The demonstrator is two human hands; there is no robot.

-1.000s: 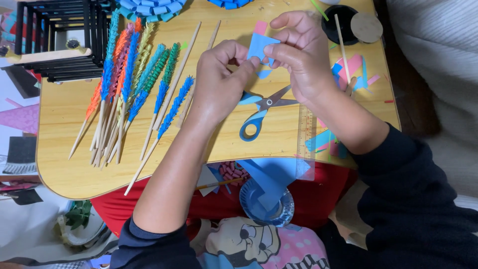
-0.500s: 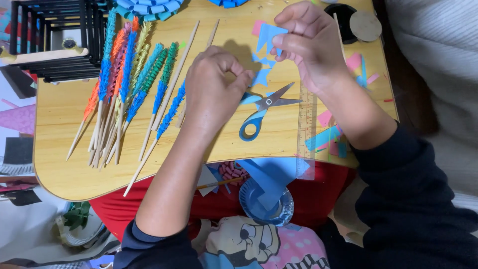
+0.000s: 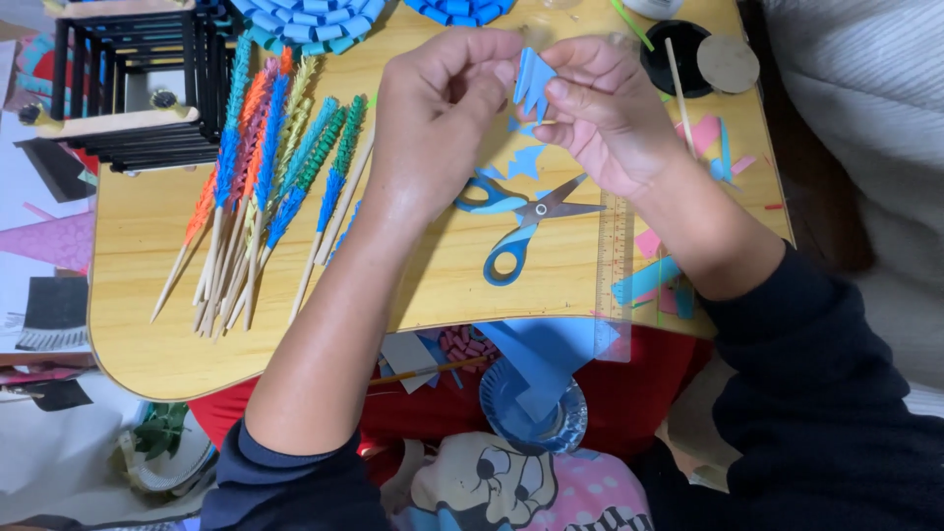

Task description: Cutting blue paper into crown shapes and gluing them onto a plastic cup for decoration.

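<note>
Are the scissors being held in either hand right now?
No, the scissors lie on the wooden board below both hands, which pinch a blue paper piece.

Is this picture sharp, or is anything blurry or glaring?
Head view: light is even and soft, no harsh glare on the wooden table; the scissors look crisp; the blue paper piece between left hand and right hand is slightly soft.

A single head-worn camera looks almost straight down from close above at a wooden board (image 3: 197,324), its far edge at 12 o'clock, the person's lap at 6 o'clock and both forearms entering from 6 o'clock; no second view shares the scene.
</note>
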